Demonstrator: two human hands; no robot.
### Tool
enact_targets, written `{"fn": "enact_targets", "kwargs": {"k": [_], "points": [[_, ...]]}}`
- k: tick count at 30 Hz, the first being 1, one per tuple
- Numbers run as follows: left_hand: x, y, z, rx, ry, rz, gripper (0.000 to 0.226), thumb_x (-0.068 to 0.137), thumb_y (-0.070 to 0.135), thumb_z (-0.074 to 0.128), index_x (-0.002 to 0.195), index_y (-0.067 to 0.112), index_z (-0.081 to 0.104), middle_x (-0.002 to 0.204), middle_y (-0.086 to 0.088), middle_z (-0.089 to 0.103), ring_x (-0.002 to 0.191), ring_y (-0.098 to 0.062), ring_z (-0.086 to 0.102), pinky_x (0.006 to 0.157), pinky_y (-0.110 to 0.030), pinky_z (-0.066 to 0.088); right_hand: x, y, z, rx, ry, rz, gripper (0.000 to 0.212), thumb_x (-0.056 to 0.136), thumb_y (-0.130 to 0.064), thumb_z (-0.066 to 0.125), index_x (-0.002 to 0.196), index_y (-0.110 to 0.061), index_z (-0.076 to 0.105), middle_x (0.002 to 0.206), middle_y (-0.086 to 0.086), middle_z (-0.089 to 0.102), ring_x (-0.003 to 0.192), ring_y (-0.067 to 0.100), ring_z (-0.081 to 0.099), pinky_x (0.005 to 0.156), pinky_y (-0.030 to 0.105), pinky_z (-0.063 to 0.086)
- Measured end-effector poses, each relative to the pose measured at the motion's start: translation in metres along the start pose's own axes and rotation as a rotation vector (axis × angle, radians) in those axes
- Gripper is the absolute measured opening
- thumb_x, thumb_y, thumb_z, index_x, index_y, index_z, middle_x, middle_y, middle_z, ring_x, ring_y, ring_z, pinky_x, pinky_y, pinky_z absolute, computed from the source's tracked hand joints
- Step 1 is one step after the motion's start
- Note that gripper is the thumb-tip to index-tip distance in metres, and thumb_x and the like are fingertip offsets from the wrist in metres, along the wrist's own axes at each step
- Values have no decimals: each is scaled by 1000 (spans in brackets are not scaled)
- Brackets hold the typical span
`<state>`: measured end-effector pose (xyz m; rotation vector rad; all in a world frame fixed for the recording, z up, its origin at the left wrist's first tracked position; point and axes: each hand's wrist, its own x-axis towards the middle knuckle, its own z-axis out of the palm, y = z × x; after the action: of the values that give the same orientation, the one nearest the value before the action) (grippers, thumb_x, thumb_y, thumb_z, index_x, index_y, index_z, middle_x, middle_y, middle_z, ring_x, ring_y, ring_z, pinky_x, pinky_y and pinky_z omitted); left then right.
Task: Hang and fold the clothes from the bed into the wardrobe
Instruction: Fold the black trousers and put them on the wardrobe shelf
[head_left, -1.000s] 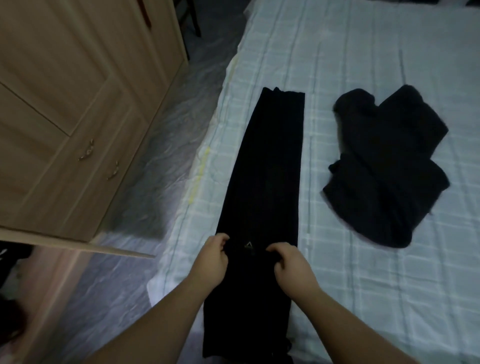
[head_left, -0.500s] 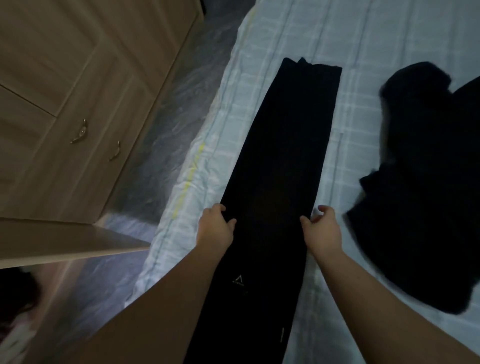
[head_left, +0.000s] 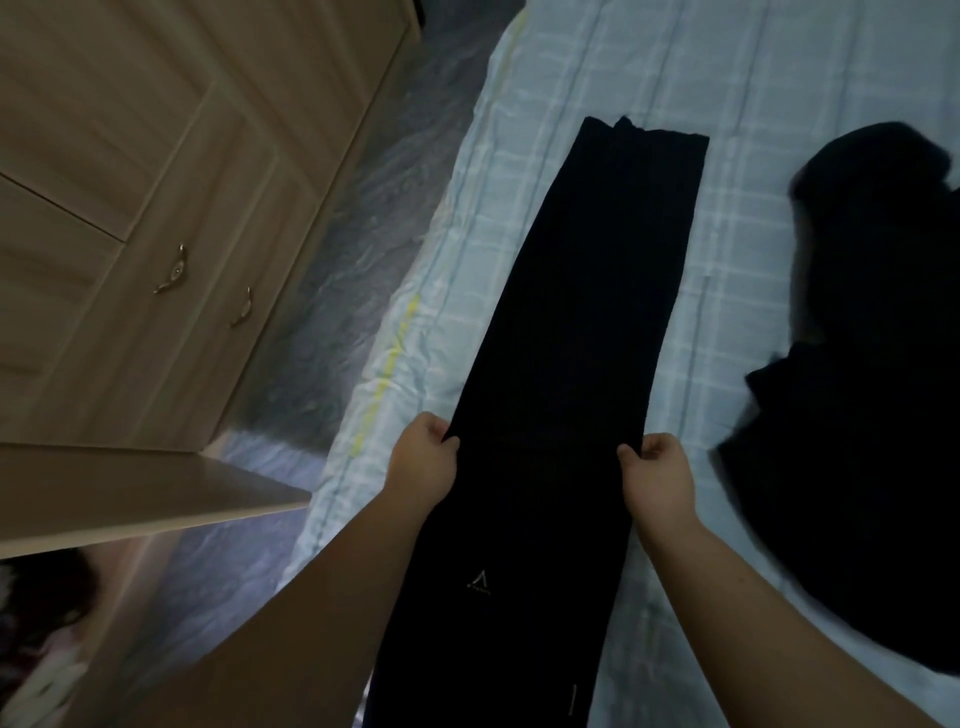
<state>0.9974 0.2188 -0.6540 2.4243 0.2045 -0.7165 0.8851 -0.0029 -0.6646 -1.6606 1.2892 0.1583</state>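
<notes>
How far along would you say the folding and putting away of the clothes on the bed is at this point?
Early on. Done: the black trousers lie lengthwise on the bed, legs stacked into one strip. In hand: the left hand and right hand pinch the strip's two edges about midway, seemingly ready to fold it across. Left: a second dark garment lies crumpled alongside, and nothing is seen going into the wardrobe yet.

Grey marbled floor (head_left: 332, 270) between furniture and mattress edge. 2 metal handles (head_left: 174, 270) on closed wooden doors, upper left.
</notes>
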Motion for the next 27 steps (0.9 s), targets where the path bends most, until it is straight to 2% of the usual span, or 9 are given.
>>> {"fn": "enact_targets", "kwargs": {"k": [4,8,10,13,17,20,22,25,27], "points": [[6,-12,3,57,-4,25,22,91,10,60,78,24,49,77,3,59,81,-22,61,72,-30,41,6,2,2,-25,-46,30,25,89,-19,71,104,-9,53,91,6,63,79,20,61,73,31,46],[10,-1,6,162,-16,53,9,87,11,53,87,20,49,79,1,59,79,-22,60,75,-35,49,13,-10,-1,-93,-55,-5,34,87,-19,73,107,-13,46,82,-4,56,70,13,54,71,30,43],[18,15,6,174,-31,70,15,83,8,50,92,20,46,79,-1,57,79,-24,60,77,-37,50,21,-18,-3,-67,-26,8,36,87,-21,72,112,-13,47,86,-2,58,72,13,55,69,29,43],[38,48,9,106,-70,117,19,85,17,52,100,24,45,86,-3,62,81,-24,62,78,-38,53,36,-35,-4,-62,17,-14,33,90,-23,68,115,-10,53,93,2,63,71,10,56,59,25,40],[75,94,14,33,-87,243,23,91,28,64,104,19,47,85,3,59,82,-18,60,79,-33,51,62,-63,-4,-49,93,-52,32,91,-24,66,117,-10,55,97,3,62,84,21,59,73,28,41],[107,123,21,9,-122,250,26,90,30,69,103,18,49,81,4,57,79,-16,59,75,-31,48,92,-78,-3,14,100,-47,31,90,-27,66,114,-8,60,97,5,69,80,18,64,68,30,49],[129,139,27,-13,-161,240,29,89,30,71,106,17,52,85,3,59,81,-16,59,74,-28,46,111,-88,-4,67,113,-60,29,91,-27,66,113,-9,62,94,3,69,81,17,66,66,28,50],[157,166,32,-3,-215,238,31,90,25,71,114,13,56,101,-3,63,92,-19,61,79,-26,46,135,-110,-9,148,119,-75,18,92,-22,66,105,-11,63,86,0,68,81,20,67,76,32,54],[175,182,33,-15,-224,208,31,89,23,71,115,11,59,106,-6,65,97,-23,63,84,-29,50,150,-124,-13,232,93,-57,8,92,-18,65,96,-12,66,83,5,71,79,24,70,79,38,59]]}}
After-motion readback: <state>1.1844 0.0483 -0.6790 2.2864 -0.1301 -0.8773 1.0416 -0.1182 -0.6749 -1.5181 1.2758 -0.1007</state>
